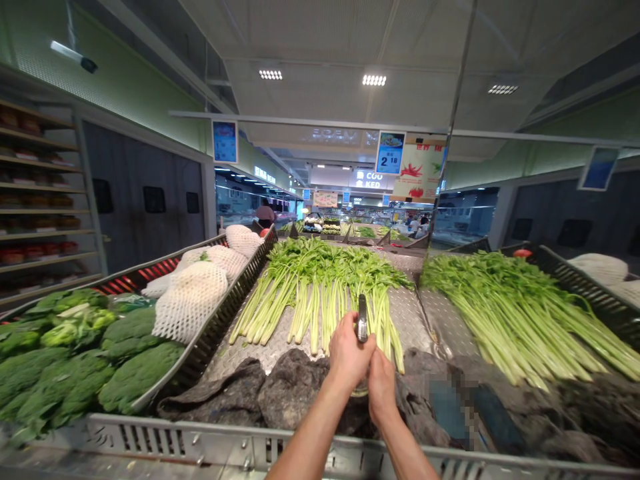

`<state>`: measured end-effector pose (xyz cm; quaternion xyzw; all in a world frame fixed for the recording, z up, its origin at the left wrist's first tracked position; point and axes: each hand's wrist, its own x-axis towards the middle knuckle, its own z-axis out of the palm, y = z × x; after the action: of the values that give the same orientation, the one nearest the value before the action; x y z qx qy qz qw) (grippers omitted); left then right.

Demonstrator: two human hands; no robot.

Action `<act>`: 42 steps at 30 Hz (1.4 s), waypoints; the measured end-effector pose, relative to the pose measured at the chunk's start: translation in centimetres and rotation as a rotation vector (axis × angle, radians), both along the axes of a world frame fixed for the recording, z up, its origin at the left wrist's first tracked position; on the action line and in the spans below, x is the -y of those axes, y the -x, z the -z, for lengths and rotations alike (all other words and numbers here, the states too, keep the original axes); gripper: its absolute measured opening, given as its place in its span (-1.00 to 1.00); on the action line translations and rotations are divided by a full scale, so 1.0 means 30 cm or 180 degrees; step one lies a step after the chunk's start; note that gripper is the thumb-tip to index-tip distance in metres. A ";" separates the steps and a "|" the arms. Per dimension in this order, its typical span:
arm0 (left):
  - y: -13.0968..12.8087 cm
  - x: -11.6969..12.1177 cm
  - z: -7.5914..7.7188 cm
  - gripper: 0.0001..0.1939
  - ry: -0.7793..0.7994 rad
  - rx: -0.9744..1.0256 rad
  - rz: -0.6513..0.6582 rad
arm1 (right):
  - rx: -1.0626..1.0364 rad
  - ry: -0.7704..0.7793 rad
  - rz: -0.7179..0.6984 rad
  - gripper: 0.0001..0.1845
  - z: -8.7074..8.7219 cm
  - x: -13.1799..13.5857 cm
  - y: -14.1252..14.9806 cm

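My left hand [349, 351] is closed around a dark, narrow tool with a shiny curved edge [361, 320], which points away from me; its exact kind I cannot make out. Pressed against it, my right hand [382, 385] has its fingers curled, and what they grip is hidden. Under the hands a small pale rounded piece [360, 389] shows, mostly covered. Just beyond lies a row of celery [315, 300], leaves away from me and pale stalk ends towards me, on a patterned metal surface [225, 363]. Dark crumpled cloth [293, 387] lies below the hands.
On the left, a black crate [220, 327] holds broccoli [145, 377] and white net-wrapped produce [193, 297]. A grey slatted rail [175, 443] runs along the front. A mirror panel [450, 300] on the right reflects celery. Price signs [390, 152] hang above.
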<state>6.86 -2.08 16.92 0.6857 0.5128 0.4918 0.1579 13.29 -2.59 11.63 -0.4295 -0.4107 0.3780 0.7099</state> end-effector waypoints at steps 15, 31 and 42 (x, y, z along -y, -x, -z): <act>-0.047 -0.013 0.028 -0.50 0.0005 0.0127 0.0434 | -0.0031 -0.0001 0.0252 -0.58 0.027 0.002 -0.056; -0.083 -0.011 0.030 -0.52 0.0134 0.0184 0.0555 | -0.0135 -0.0039 0.0438 -0.55 0.061 -0.011 -0.089; -0.105 -0.010 0.020 -0.54 0.0126 0.0018 0.0671 | -0.0096 -0.0178 0.0516 -0.63 0.096 -0.018 -0.108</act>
<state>10.00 -1.78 16.32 0.7312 0.4469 0.4642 0.2236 16.54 -2.04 8.74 -0.4356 -0.3743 0.3141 0.7560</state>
